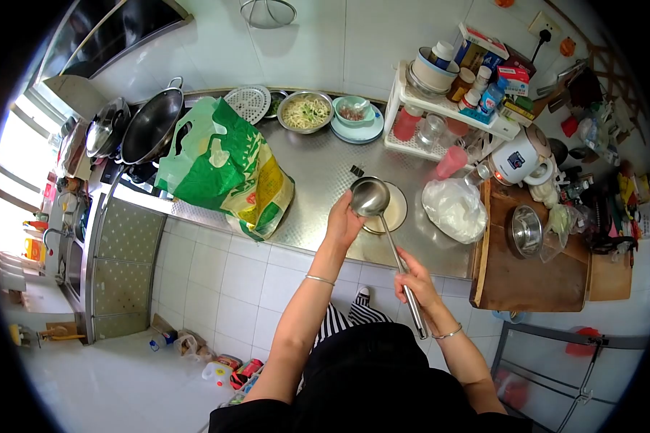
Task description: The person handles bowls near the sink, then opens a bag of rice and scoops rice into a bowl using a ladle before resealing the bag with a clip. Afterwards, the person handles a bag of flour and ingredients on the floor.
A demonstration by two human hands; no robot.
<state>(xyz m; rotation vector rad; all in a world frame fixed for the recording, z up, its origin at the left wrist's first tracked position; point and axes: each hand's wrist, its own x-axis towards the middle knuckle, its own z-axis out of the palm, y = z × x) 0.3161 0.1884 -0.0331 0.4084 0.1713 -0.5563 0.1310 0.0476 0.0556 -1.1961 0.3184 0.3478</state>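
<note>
Long-handled, round-cupped silver metal ladle (370, 196), held two-handed.
Right hand (417, 283): fingers wrapped round handle, likely for control; left hand (344, 220): at cup, likely steadying, finger closure unclear; round pale dish (404, 211) beyond right fingers.

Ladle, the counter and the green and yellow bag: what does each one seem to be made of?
Ladle: metal, probably stainless steel, polished; bright reflections show on its bowl and handle.
Counter: likely sheet metal, perhaps steel, with a textured sheen; a fine pattern runs across the grey surface.
Bag: apparently thin printed plastic, slightly glossy; it creases softly and looks partly see-through near its handles.
</note>
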